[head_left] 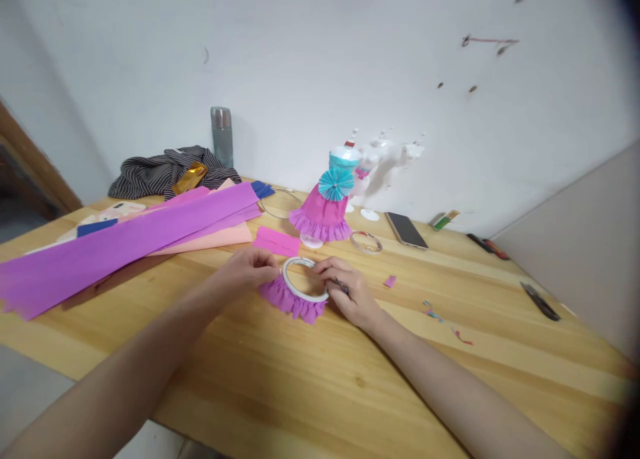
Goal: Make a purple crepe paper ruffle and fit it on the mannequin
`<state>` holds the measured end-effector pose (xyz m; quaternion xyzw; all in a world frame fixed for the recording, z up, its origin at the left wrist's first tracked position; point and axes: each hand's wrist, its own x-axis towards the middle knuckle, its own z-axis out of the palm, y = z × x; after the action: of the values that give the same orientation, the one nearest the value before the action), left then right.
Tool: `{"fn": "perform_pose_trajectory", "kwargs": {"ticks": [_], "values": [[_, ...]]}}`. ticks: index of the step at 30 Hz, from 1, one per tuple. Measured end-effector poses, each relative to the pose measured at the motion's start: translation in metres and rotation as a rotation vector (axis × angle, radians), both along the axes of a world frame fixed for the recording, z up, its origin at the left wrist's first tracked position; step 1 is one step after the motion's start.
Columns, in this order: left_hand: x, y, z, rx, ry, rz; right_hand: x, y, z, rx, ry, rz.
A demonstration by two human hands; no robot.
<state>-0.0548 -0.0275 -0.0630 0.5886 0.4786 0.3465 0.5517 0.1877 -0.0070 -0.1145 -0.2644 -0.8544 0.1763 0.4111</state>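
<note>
Left hand [250,267] pinched the purple crepe ruffle [293,303] against the white tape ring [301,291]. Right hand [350,292] was curled at the ring's right edge, fingers closed around a small dark tool [343,286].

Purple crepe sheets [125,235], paper-dressed doll [325,209], phone [406,230], steel flask [222,137], striped cloth [160,169], scissors [540,301]
</note>
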Motion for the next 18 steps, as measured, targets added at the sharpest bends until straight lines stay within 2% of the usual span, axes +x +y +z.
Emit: {"fn": "perform_pose_trajectory", "kwargs": {"ticks": [7,15,18], "values": [[-0.002,-0.003,0.007,-0.107,-0.171,-0.054,-0.001,0.004,0.0,-0.206,0.113,-0.071],[-0.004,-0.001,0.007,-0.157,-0.319,0.032,-0.003,0.01,-0.004,-0.369,0.245,-0.132],[-0.003,0.001,0.007,-0.101,-0.278,0.075,-0.002,0.012,-0.003,-0.386,0.253,-0.155]]}}
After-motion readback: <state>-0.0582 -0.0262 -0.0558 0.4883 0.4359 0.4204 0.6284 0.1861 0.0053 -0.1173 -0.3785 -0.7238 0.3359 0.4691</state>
